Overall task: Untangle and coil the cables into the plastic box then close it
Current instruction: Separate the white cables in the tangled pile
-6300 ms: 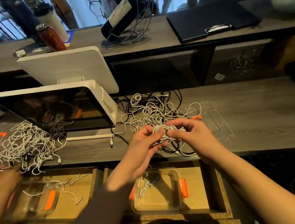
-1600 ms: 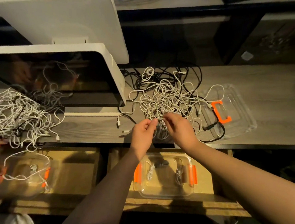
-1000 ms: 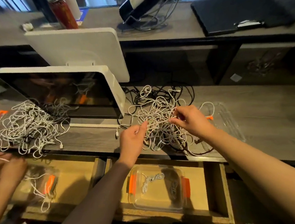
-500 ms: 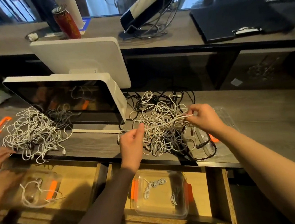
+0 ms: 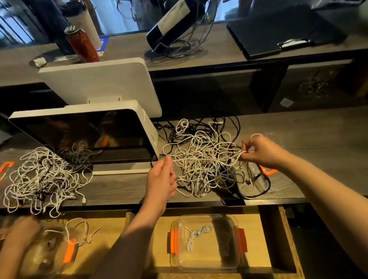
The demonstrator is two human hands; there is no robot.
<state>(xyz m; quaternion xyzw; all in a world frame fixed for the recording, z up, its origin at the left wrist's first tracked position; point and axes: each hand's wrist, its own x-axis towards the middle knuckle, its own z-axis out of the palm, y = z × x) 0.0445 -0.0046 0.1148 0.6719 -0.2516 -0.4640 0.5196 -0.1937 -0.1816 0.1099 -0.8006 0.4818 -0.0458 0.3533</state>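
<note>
A tangle of white and black cables (image 5: 204,159) lies on the dark wooden counter. My left hand (image 5: 162,178) pinches one white cable at the tangle's left edge. My right hand (image 5: 261,151) grips the same cable on the tangle's right side, so it runs taut between both hands. Below, in an open wooden drawer, stands the clear plastic box (image 5: 208,263) with orange clips; a coiled white cable (image 5: 197,234) and a dark cable lie inside. The clear lid (image 5: 261,177) with an orange clip lies on the counter, partly under the tangle and my right wrist.
A white-framed screen (image 5: 86,136) stands left of the tangle. Another cable heap (image 5: 43,179) lies at the left, where another person's hands (image 5: 18,233) work over a second box (image 5: 47,258). On the upper shelf are a red can (image 5: 82,45), a bottle in a wire holder (image 5: 176,23) and a clipboard (image 5: 280,30).
My hands have drawn further apart, stretching one white cable across the tangle. Earlier a coiled cable went from my hands into the box.
</note>
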